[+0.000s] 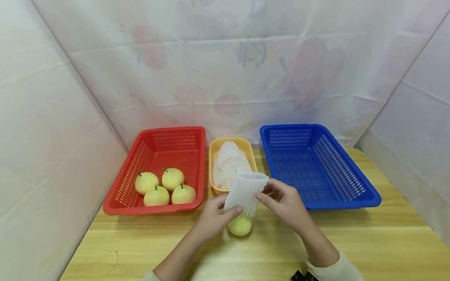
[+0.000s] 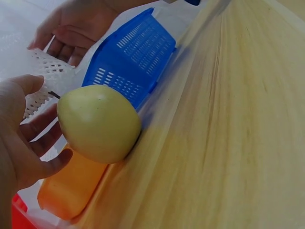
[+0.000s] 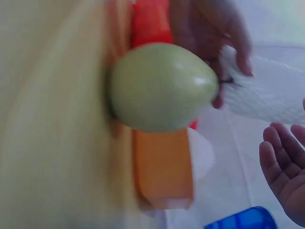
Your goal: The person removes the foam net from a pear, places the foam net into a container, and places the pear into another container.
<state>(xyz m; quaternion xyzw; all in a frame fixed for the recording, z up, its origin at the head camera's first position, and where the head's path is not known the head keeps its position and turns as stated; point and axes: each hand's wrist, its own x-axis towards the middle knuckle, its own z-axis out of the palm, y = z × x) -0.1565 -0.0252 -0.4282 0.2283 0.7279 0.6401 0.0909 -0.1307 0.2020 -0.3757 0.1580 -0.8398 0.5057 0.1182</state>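
Observation:
A white foam fruit net [image 1: 246,193] is held above a yellow-green pear [image 1: 240,225] that stands on the table. My left hand [image 1: 216,218] pinches the net's lower left side between thumb and fingers. On the upper right side, my right hand [image 1: 286,201] grips the net near its open rim. In the left wrist view the pear [image 2: 99,124] stands with its stem toward the net [image 2: 50,67], apart from the left hand's thumb. The right wrist view, partly blurred, shows the pear [image 3: 162,88] below the net [image 3: 262,90].
On the left, a red basket [image 1: 154,210] holds several pears [image 1: 156,196]. Behind the hands, a yellow basket [image 1: 212,156] contains more foam nets [image 1: 228,164]. A blue basket [image 1: 342,205] stands at right on the wooden table [image 1: 351,238]. Pale cloth walls [image 1: 225,78] enclose the back and sides.

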